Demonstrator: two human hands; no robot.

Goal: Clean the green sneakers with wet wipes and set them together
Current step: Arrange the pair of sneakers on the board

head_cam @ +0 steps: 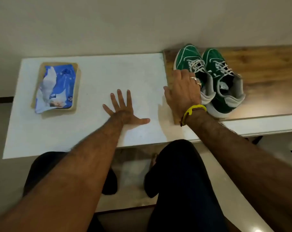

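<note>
Surface: white table (91, 77), wood board (267, 72) beyond R hand.
L hand (123, 111): flat, fingers spread on table, holds nothing.
R hand (183, 91): fingers curled over nearer green sneaker (190, 64); actual grasp can't tell.

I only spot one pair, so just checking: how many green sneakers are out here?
2. Both stand side by side on the wooden board at the right. The left sneaker sits beside the right hand, whose fingers partly cover it; the right sneaker is next to it. None seems hidden.
</note>
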